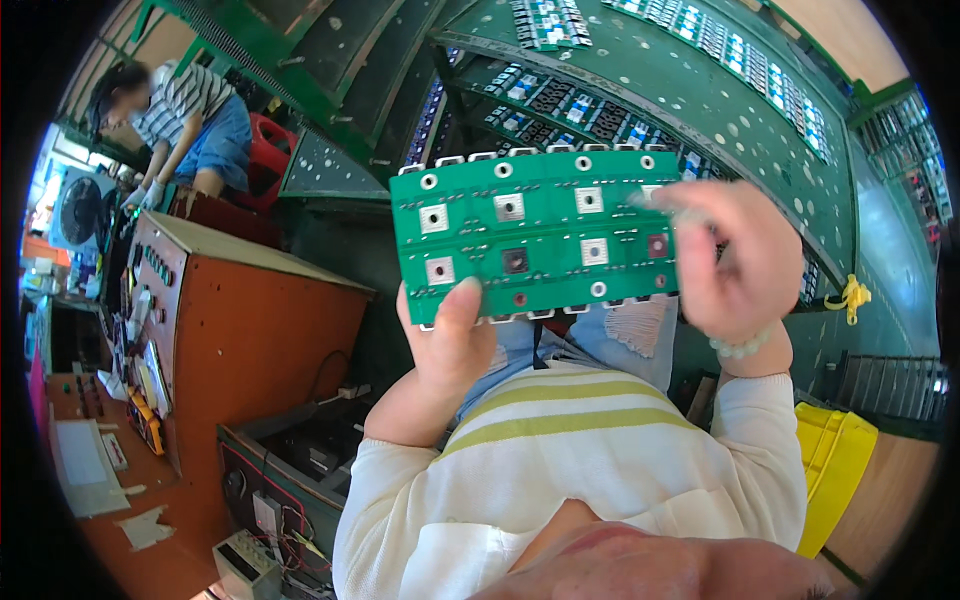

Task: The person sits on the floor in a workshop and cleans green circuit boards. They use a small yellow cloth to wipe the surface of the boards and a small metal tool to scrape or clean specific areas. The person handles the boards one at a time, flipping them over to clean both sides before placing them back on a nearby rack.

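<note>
1. Green circuit-board panel (550, 225), held up before the camera and slightly tilted, carries two rows of square pads with round centres; some are pale, others dark. Ringed holes run along its long edges, and pale-framed parts project past the upper and lower edges.
2. Left hand (447, 345): grip clamped on the panel's lower edge, thumb on the visible face, remaining fingers hidden behind.
3. Right hand (745, 255): at the panel's right end, index finger bent over the upper right pad. Blur obscures contact; whether this grip is closed on the panel cannot be told. Pale beaded bracelet (750, 343) at the wrist.
4. Beyond both grips: green metal rack (660, 75), spotted with pale marks, bearing rows of component-laden boards (740, 65), with more on a shelf below.
5. Left of the left grip: orange-brown cabinet (275, 335); farther out, a seated co-worker in a striped shirt (190, 108) on a red chair (270, 155).
6. Right of and below the right grip: yellow crate (835, 470).
</note>
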Demonstrator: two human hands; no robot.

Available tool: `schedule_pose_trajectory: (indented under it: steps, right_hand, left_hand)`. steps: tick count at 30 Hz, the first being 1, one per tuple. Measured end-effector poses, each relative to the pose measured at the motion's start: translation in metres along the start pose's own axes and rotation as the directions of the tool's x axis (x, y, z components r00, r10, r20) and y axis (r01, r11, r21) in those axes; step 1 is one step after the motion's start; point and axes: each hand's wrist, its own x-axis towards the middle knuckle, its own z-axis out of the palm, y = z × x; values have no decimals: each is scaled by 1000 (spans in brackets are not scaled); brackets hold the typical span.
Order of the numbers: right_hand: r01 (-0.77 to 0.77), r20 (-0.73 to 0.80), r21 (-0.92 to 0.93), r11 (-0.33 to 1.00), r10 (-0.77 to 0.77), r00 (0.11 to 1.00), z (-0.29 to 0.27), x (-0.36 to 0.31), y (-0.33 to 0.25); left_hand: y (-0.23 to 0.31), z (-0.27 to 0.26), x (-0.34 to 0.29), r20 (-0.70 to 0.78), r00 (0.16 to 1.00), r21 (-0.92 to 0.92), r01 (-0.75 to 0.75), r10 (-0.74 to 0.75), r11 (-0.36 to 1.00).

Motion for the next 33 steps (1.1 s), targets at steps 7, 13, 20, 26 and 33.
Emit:
schedule_pose_trajectory:
  steps: [7, 13, 20, 26, 33]
  right_hand:
    - [-476, 122, 693, 542, 562, 818, 8, -30, 47]
    - [-512, 216, 757, 406, 584, 783, 8, -46, 50]
    - [-532, 267, 763, 367, 571, 776, 4, -50, 47]
    - [-524, 266, 790, 319, 592, 761, 3, -52, 45]
    - [-536, 276, 793, 290, 613, 740, 1, -54, 44]
  left_hand:
    - [-16, -31, 4, -14, 1000, -23, -23, 22, 999]
    - [-26, -36, 8, 30, 1000, -69, 6, -4, 998]
    - [-30, -32, 10, -31, 998, -90, 44, -47, 995]
    - [-31, -29, 12, -95, 982, -191, 145, -165, 971]
    - [-28, -26, 15, -65, 960, -277, 245, -273, 929]
